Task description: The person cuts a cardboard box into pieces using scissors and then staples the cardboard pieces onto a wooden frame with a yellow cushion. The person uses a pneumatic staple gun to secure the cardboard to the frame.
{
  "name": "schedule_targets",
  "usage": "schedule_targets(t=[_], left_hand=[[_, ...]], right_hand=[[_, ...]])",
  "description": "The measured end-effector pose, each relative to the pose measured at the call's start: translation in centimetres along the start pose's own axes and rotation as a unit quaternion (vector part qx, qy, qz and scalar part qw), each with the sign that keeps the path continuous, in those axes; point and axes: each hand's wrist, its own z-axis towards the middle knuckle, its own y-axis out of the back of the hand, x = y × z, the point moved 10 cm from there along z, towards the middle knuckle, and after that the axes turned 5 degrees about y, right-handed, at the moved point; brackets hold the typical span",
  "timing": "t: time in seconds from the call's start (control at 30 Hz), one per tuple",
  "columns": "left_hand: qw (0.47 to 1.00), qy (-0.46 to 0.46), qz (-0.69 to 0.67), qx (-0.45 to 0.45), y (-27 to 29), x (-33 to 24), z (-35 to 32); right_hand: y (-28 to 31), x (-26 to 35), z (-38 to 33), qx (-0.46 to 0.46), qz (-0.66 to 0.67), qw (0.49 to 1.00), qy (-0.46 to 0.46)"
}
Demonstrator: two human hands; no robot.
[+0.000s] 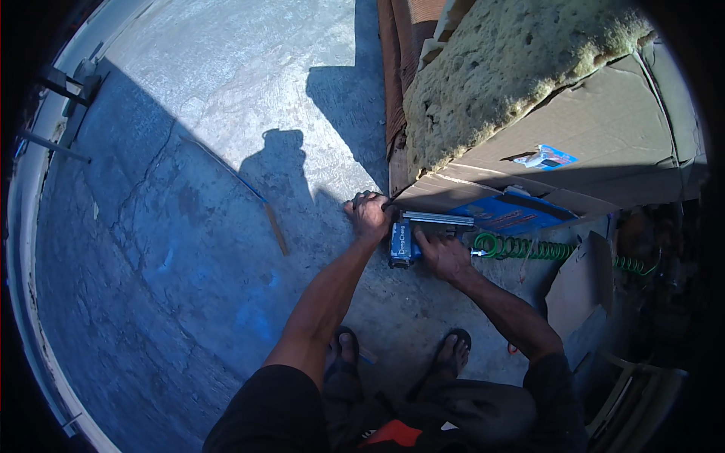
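My right hand [447, 259] grips a blue and silver pneumatic staple gun [401, 243], its magazine lying alongside the lower cardboard edge. From the gun's rear a green coiled air hose [525, 248] stretches to the right. My left hand [370, 217] is closed at the near left corner of the cardboard panel [596, 113], just left of the gun's head; its fingertips are partly hidden. The cardboard covers the side of a large piece topped with yellowish foam [498, 75]. Brown ribbed fabric [400, 60] hangs along the foam's left side.
On the concrete floor [189, 264] lies a thin strip with a brown end [276, 229]. A loose cardboard flap [580, 287] stands at the right, near a dark cluttered area. My sandalled feet [453, 353] are below the gun. Metal bars [64, 84] jut out at the far left.
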Motion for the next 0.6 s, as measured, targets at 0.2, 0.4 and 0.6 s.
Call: schedule_targets(t=[0.2,0.4,0.6], left_hand=[[0.997,-0.060,-0.032,-0.038,1.0,-1.1,-0.2],[0.988,-0.098,-0.067,-0.095,2.4,-1.6,-0.5],[0.994,-0.059,-0.055,-0.068,1.1,-1.0,0.0]], right_hand=[[-0.6,0.1,0.1,0.024,-0.001,1.000,-0.009],[-1.1,0.2,0.3,0.029,0.014,0.999,-0.017],[-2.3,-0.1,0.3,0.024,-0.006,0.999,-0.027]])
